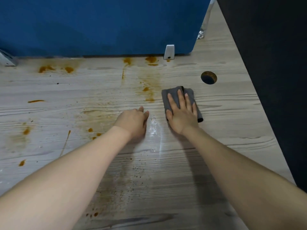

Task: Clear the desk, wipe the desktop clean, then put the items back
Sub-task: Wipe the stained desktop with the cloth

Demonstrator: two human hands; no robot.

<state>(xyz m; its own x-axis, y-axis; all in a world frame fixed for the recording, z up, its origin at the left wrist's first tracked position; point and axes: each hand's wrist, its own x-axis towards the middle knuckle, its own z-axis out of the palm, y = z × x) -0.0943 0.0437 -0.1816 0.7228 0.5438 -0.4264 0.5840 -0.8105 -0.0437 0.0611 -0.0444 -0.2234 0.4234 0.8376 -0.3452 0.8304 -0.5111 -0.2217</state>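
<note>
Right hand [181, 113] pressed flat on cloth [191, 95]; left hand [133, 121] loosely curled, held nothing. Risk: cloth w/ sauce could smear stains [148, 90] across desk [232, 113].

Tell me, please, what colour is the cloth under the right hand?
Dark grey cloth, seen in the head view.

The pale wood-grain desktop [224, 113] is smeared with orange-brown stains [149, 90] and dark crumbs [137, 171], with a wet sheen near the middle. A folded grey cloth [172, 93] lies flat on it, near a round cable hole [208, 77].
</note>
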